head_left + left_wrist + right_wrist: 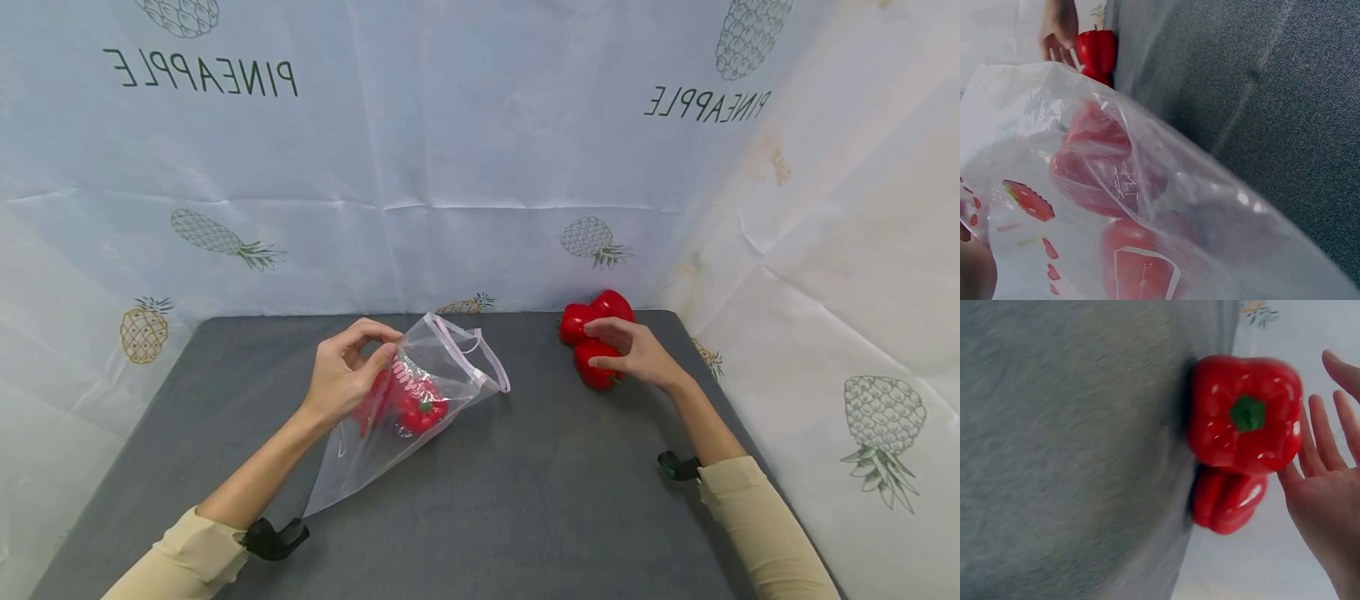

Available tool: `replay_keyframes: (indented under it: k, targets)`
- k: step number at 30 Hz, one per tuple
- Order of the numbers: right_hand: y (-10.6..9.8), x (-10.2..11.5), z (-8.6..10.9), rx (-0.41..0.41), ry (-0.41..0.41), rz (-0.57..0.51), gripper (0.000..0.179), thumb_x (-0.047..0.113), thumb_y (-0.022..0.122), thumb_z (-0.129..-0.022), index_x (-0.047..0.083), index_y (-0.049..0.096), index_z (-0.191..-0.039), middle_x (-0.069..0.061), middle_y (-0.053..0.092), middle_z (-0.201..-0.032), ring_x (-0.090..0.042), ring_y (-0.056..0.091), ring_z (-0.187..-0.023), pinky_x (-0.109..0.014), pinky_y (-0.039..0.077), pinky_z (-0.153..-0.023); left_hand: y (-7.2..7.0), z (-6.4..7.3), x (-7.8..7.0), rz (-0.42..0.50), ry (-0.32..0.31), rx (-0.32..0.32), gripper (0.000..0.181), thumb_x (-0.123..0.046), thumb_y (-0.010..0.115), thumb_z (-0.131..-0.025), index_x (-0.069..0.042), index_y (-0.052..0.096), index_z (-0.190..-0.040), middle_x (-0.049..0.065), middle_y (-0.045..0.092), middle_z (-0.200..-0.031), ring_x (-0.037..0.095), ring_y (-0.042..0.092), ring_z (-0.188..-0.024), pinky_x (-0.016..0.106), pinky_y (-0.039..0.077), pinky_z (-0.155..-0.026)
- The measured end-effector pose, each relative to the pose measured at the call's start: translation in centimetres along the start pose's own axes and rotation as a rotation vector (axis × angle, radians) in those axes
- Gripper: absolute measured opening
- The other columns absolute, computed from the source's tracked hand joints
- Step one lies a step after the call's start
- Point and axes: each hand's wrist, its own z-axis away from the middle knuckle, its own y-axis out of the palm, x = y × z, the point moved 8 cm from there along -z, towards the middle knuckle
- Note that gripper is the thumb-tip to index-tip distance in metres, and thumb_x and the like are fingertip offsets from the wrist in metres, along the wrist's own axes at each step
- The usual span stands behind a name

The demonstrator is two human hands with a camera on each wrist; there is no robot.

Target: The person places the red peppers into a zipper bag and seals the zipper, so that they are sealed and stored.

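Observation:
My left hand (pixel 341 379) pinches a clear plastic zip bag (pixel 442 346) with strawberry print near its upper left side. Through the film show red bell peppers (pixel 422 408) lying inside; the left wrist view shows them blurred behind the plastic (pixel 1016 125). The bag's lilac-edged mouth gapes toward the upper right. On the right, my right hand (pixel 641 354) hovers at the nearest red bell pepper (pixel 588 365), thumb and fingers spread apart. In the right wrist view that pepper (pixel 1244 440) faces the camera with its green stem, fingertips close beside it; contact is unclear.
Two more red bell peppers (pixel 576 322) sit behind the nearest one, by the table's back right corner. A grey cloth covers the table (pixel 525 500). White sheeting with pineapple prints (pixel 480 125) hangs behind and at the sides. Dark bands are on both wrists.

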Motion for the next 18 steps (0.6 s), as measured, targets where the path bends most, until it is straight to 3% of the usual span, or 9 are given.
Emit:
replay_keyframes:
  k: [4, 8, 18]
  targets:
    - [-0.1, -1.1, 0.4, 0.001, 0.023, 0.041, 0.058, 0.008, 0.084, -0.093, 0.003, 0.061, -0.146, -0.025, 0.063, -0.149, -0.046, 0.056, -0.143, -0.011, 0.052, -0.107, 0.0, 0.0, 0.0, -0.005, -0.002, -0.001, 0.016, -0.001, 0.074, -0.101, 0.010, 0.074, -0.113, -0.001, 0.074, -0.109, 0.015, 0.071, -0.099, 0.020, 0.050, -0.058]
    - [-0.2, -2.0, 0.9, 0.008, 0.056, 0.074, 0.063, 0.012, 0.086, -0.092, 0.004, 0.058, -0.148, -0.022, 0.060, -0.153, -0.047, 0.054, -0.145, -0.010, 0.053, -0.101, 0.0, 0.0, 0.0, -0.017, -0.006, 0.011, 0.015, 0.002, 0.073, -0.100, 0.010, 0.073, -0.114, -0.002, 0.074, -0.110, 0.012, 0.071, -0.099, 0.020, 0.053, -0.061]
    - [-0.4, -3.3, 2.0, 0.027, 0.152, 0.148, 0.078, 0.024, 0.086, -0.088, 0.005, 0.050, -0.156, -0.022, 0.053, -0.158, -0.047, 0.050, -0.145, -0.038, 0.061, -0.101, 0.1, 0.0, 0.0, -0.029, -0.007, 0.014, 0.016, 0.002, 0.073, -0.101, 0.010, 0.073, -0.114, -0.001, 0.073, -0.110, 0.010, 0.069, -0.100, 0.017, 0.053, -0.062]
